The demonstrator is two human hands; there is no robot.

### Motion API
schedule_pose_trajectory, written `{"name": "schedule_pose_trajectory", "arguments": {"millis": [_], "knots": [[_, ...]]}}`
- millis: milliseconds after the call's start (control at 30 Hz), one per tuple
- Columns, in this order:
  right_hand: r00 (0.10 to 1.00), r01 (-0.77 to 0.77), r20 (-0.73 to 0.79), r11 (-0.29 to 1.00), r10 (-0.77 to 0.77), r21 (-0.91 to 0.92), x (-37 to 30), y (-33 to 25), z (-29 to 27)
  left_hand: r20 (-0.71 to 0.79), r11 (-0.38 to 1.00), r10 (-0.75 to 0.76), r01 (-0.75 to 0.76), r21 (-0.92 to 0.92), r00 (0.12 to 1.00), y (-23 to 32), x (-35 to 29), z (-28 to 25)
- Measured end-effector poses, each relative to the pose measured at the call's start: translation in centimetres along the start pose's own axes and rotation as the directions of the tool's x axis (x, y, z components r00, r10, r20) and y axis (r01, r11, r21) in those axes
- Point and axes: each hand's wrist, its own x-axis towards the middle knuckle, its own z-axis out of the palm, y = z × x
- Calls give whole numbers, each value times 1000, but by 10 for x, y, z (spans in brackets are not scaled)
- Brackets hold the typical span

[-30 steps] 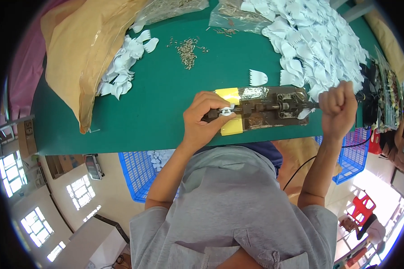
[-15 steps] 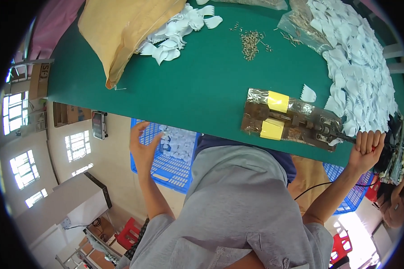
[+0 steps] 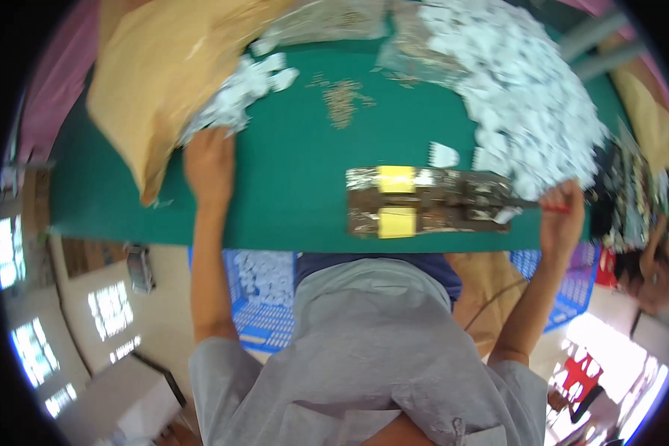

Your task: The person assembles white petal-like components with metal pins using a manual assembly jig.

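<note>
My left hand (image 3: 210, 160) reaches to the near end of a small pile of white toothed pieces (image 3: 234, 97) beside the mouth of a yellow-brown bag (image 3: 163, 82). Its fingertips meet the pieces, and blur hides whether they pinch one. On the right, my right hand (image 3: 563, 215) is closed round the red-ended lever handle (image 3: 531, 204) of a toggle clamp jig (image 3: 438, 202). That jig lies along the table's near edge, covered in brown tape with two yellow patches. One loose white toothed piece (image 3: 444, 154) lies just beyond it.
A large heap of white pieces (image 3: 528, 97) covers the green table's (image 3: 290, 178) right side. Small metal parts (image 3: 341, 102) lie mid-table. Clear plastic bags (image 3: 334, 22) rest at the back. Below the edge stand blue baskets (image 3: 267, 323), the left one holding white pieces.
My left hand has moved from above the left basket, beyond the table edge, up to the small white pile. My right hand stays at the lever handle. The whole view has shifted.
</note>
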Motion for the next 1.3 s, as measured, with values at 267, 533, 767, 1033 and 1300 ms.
{"name": "schedule_pose_trajectory", "arguments": {"millis": [267,533,767,1033,1300], "knots": [[664,689,709,-172,-239,-704,-7,25,96,308,539,-12,265,-800,951,169,-3,-90],[802,588,570,-68,179,-806,29,62,114,134,677,251,-75,-732,959,223,-23,-27],[552,798,812,162,189,-580,-3,66,140,0,715,46,-33,-698,999,220,-40,-7],[412,799,838,299,358,-521,-21,52,166,185,570,-31,169,-804,982,218,-36,-6],[625,388,674,593,394,-706,-28,55,152,305,498,-8,268,-825,952,217,-35,-5]]}}
